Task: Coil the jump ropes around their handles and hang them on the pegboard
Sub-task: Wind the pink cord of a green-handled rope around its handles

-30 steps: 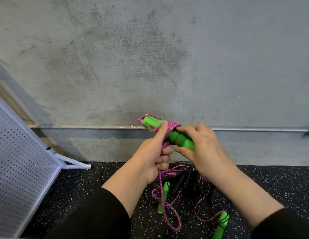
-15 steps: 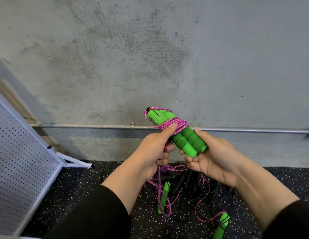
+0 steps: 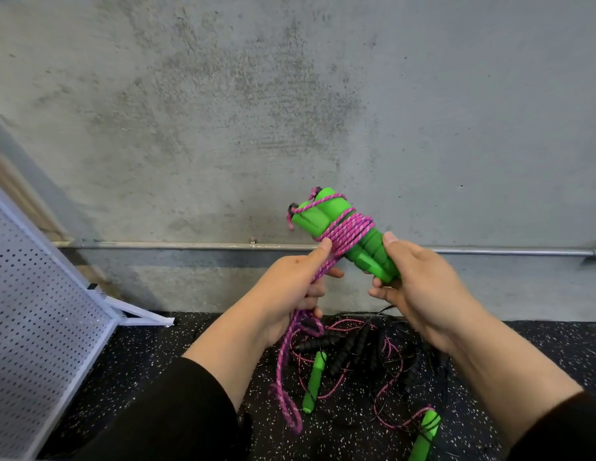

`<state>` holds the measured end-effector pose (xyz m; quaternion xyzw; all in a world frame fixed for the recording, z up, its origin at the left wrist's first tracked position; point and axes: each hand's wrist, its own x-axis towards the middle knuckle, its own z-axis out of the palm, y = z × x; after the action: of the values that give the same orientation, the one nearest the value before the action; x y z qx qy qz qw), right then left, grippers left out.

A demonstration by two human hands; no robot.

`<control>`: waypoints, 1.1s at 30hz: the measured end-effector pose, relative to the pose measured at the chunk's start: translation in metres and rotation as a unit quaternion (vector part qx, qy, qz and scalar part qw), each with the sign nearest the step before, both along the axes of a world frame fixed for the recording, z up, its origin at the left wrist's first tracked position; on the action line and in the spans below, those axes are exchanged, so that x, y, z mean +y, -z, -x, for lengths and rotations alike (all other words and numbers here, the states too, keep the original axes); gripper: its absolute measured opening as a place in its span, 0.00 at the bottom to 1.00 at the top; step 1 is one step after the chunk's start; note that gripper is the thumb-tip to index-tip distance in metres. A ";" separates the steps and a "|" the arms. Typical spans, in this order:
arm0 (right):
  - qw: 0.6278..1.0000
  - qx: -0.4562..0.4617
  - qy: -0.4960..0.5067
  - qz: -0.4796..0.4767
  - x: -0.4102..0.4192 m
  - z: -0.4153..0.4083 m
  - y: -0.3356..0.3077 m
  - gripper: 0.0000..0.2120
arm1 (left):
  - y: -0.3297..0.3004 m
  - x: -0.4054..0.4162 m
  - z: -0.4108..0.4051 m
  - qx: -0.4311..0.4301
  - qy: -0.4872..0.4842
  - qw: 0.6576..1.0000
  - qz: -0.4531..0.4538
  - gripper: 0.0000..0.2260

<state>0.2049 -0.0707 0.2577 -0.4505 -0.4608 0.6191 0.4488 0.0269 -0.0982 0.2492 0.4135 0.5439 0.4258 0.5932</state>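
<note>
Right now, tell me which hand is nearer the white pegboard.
Left. The left hand, gripping the pink rope, is closer to the pegboard at the far left. The right hand, holding the green handles, is farther right.

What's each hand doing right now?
Left hand: closed, gripping the pink rope.
Right hand: closed, holding the green handles.

Both hands raised, forearms converging.
Left hand [image 3: 295, 284] fingers curled, thumb extended; right hand [image 3: 419, 284] cupped, thumb up.
</note>
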 end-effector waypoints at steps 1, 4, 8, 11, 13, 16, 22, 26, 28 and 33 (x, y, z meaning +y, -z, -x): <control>1.000 -0.022 -0.009 -0.011 0.000 0.000 0.000 0.14 | -0.001 0.000 -0.001 -0.017 -0.004 1.000 0.007 0.31; 0.997 -0.057 -0.051 -0.014 -0.001 -0.001 0.001 0.14 | -0.002 0.000 -0.002 -0.049 -0.016 0.999 0.017 0.27; 0.989 -0.085 -0.120 0.013 -0.002 -0.006 -0.003 0.27 | -0.002 -0.002 -0.006 -0.022 -0.005 1.000 0.012 0.21; 0.980 -0.074 -0.181 0.042 -0.007 -0.008 -0.010 0.20 | -0.002 -0.003 -0.008 -0.013 0.026 1.000 -0.002 0.20; 0.977 -0.066 -0.197 0.047 -0.007 -0.009 -0.008 0.17 | -0.003 -0.004 -0.010 -0.018 0.039 0.999 -0.005 0.21; 0.979 -0.100 -0.176 0.017 -0.005 -0.009 -0.004 0.19 | -0.002 -0.003 -0.011 -0.026 0.050 0.998 -0.008 0.21; 0.979 -0.186 -0.053 -0.064 0.002 -0.009 -0.003 0.26 | 0.002 -0.001 -0.007 -0.027 0.058 0.998 0.008 0.10; 0.980 -0.178 -0.062 -0.056 0.008 -0.016 -0.002 0.33 | 0.003 -0.003 -0.002 -0.008 0.043 0.999 -0.010 0.09; 0.986 -0.140 -0.080 -0.039 0.006 -0.016 -0.003 0.30 | 0.004 -0.003 -0.003 0.002 0.041 0.999 -0.021 0.08; 0.993 -0.099 -0.071 0.003 0.002 -0.011 -0.004 0.24 | 0.006 -0.002 -0.006 0.030 0.038 0.998 -0.034 0.08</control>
<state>0.2156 -0.0685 0.2613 -0.4767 -0.5320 0.6034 0.3543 0.0329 -0.0999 0.2433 0.4664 0.5307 0.4084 0.5780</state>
